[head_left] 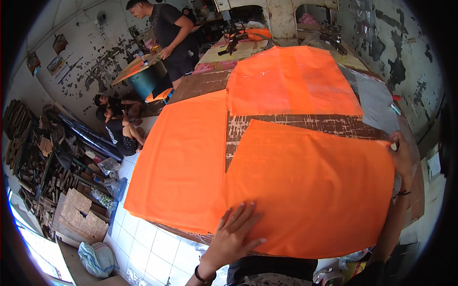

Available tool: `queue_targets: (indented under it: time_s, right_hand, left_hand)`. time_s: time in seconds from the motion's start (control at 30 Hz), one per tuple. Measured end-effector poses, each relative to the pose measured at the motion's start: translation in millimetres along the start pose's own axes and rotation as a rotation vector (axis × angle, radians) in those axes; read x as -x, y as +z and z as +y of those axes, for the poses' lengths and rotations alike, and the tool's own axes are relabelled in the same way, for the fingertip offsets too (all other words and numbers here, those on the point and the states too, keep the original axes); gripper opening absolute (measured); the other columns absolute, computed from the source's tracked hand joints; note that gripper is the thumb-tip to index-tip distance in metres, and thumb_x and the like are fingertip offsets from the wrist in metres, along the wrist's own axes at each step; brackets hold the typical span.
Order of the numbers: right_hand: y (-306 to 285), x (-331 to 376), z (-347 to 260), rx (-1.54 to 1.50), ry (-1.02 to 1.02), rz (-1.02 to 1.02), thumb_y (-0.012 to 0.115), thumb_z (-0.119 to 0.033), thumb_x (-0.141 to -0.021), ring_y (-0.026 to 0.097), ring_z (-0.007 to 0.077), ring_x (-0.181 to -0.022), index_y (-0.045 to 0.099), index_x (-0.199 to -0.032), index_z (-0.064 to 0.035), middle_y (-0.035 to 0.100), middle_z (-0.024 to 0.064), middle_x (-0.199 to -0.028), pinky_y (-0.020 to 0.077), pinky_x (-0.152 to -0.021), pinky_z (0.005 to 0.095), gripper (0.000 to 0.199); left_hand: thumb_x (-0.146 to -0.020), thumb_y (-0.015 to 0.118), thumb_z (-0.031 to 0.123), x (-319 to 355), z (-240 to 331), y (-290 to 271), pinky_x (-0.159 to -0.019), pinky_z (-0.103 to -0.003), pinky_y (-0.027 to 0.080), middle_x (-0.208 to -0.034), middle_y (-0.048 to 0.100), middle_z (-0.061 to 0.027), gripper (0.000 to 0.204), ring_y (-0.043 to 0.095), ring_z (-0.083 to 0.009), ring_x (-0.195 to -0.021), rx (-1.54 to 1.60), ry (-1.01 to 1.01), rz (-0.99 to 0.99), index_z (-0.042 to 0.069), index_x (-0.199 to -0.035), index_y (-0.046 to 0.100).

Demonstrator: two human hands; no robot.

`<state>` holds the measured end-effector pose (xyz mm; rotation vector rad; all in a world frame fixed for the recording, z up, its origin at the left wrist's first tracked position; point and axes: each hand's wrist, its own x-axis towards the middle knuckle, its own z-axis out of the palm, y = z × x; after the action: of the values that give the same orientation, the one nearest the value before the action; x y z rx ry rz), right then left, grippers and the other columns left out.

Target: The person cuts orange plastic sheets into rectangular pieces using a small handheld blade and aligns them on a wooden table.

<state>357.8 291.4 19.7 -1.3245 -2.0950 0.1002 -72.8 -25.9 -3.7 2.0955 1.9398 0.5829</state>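
Note:
A large orange fabric sheet (pixel 310 186) lies flat on the worn brown worktable (pixel 305 124) right in front of me. My left hand (pixel 231 236) rests palm down with fingers spread on its near left corner. My right hand (pixel 400 155) is at the sheet's far right corner, fingers closed around a small white marker-like object. A second orange sheet (pixel 181 157) hangs over the table's left edge. A third orange sheet (pixel 291 81) lies farther back.
A grey sheet (pixel 377 102) lies at the table's right. A person in black (pixel 171 33) stands at the far left of the table; two people (pixel 117 121) sit on the floor. Stacked wood and cardboard (pixel 52 167) fill the left side, over white floor tiles (pixel 157 252).

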Motion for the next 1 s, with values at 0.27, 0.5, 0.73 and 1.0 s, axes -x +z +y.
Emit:
queue_targets:
  time_s: [0.27, 0.5, 0.73, 1.0]
  right_hand:
    - [9.1, -12.9, -8.5, -0.194, 0.122, 0.036, 0.063, -0.002, -0.081, 0.043, 0.0091, -0.073, 0.051, -0.096, -0.0027, 0.049, 0.0025, -0.08, 0.0387, -0.067, 0.0256, 0.019]
    - [-1.7, -50.1, -22.9, -0.126, -0.097, 0.149, 0.063, -0.004, -0.081, 0.046, 0.014, -0.078, 0.051, -0.097, -0.0029, 0.048, 0.0033, -0.083, 0.0398, -0.076, 0.0262, 0.021]
    - [17.6, -108.0, -15.4, -0.156, -0.124, -0.062, 0.064, -0.003, -0.079, 0.048, 0.0167, -0.077, 0.051, -0.097, -0.0032, 0.054, 0.0082, -0.085, 0.0415, -0.072, 0.0274, 0.022]
    - [29.8, -81.2, -19.7, -0.085, -0.156, 0.155, 0.057, -0.01, -0.092, 0.063, 0.0273, -0.089, 0.049, -0.11, -0.0037, 0.062, 0.0161, -0.099, 0.0473, -0.077, 0.0359, 0.02]
  left_hand:
    - [-0.09, 0.059, 0.037, -21.2, -73.7, -19.5, -0.114, -0.048, 0.019, -0.147, 0.037, -0.0165, 0.058, 0.033, -0.0317, -0.138, -0.148, -0.18, 0.191, 0.004, -0.136, 0.046]
    - [-0.092, 0.053, 0.029, -8.4, -78.5, -29.0, -0.115, -0.046, 0.017, -0.149, 0.034, -0.0165, 0.049, 0.03, -0.0329, -0.139, -0.143, -0.213, 0.137, 0.012, -0.138, 0.047]
    - [-0.092, 0.054, 0.03, 5.8, -94.2, -37.5, -0.115, -0.046, 0.019, -0.15, 0.034, -0.0135, 0.047, 0.032, -0.0332, -0.138, -0.11, -0.203, 0.116, 0.015, -0.136, 0.05]
    - [-0.083, 0.064, 0.034, 6.3, -100.5, -39.3, -0.114, -0.047, 0.022, -0.147, 0.039, -0.0135, 0.056, 0.034, -0.0331, -0.137, -0.119, -0.176, 0.128, 0.01, -0.132, 0.053]
